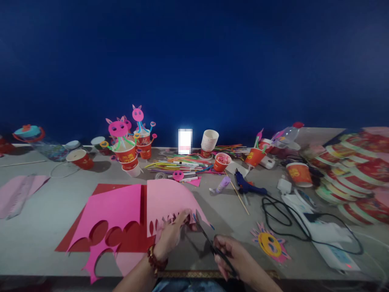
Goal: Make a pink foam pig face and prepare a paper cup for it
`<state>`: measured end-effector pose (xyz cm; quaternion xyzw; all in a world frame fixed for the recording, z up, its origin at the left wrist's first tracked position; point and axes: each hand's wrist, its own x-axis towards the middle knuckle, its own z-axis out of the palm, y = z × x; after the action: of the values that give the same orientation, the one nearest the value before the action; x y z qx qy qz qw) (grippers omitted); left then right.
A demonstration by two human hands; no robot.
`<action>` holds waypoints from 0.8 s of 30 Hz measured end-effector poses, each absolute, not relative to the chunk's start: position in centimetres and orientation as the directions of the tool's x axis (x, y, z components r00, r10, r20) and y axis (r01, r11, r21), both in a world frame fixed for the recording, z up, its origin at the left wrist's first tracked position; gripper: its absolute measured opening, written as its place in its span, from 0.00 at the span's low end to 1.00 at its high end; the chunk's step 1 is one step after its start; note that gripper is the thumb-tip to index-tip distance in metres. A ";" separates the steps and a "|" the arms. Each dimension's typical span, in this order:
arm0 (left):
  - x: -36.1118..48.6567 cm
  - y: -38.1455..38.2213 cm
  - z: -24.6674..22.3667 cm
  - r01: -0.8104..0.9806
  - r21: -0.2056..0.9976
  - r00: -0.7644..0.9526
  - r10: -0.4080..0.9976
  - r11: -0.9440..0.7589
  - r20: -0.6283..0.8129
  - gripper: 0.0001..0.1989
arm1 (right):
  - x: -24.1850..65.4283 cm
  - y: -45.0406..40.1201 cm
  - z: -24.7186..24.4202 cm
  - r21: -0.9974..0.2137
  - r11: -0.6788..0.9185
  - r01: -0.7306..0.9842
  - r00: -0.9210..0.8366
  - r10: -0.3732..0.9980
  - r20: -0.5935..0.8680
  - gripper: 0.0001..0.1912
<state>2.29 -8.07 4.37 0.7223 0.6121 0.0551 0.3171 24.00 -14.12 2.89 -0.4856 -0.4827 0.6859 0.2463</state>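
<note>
Black-handled scissors [206, 237] are in my right hand [232, 253], its fingers wrapped round the handles. Their blades point up and left, apart, at the lower right part of a light pink sheet [170, 194]. My left hand [172, 235], with a beaded bracelet at the wrist, holds the sheet's lower edge close to the blades. Several leaf-shaped holes and notches run along that edge. Left of it, a bright pink sheet [118, 207] with round cut-outs lies on red sheets [73, 231].
Pink-headed cup figures [126, 152] stand at the back left. Coloured sticks [179, 165] and stacked white cups [209, 140] lie behind the sheets. On the right are a blue glue gun [247, 184], its black cord, a yellow-faced cut-out [270, 244] and piled red cups [361, 170].
</note>
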 end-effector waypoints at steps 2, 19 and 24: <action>2.5 -8.1 5.3 0.824 0.566 0.253 0.916 -0.035 -0.311 0.29 | 23.7 -14.3 2.8 -0.907 -0.411 0.094 -0.418 0.810 -0.411 0.22; 2.2 -8.3 4.2 0.872 0.479 0.262 0.925 -0.105 -0.274 0.30 | 22.1 -14.3 2.6 -0.900 -0.432 -0.055 -0.372 0.845 -0.383 0.32; 2.4 -8.2 4.7 0.887 0.459 0.220 0.916 -0.045 -0.335 0.33 | 21.7 -14.0 2.9 -0.914 -0.397 -0.087 -0.378 0.862 -0.338 0.31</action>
<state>2.36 -8.15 4.72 0.7224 0.6240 0.0242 0.2968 21.65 -14.05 2.89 -0.4455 -0.4349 0.7070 0.3353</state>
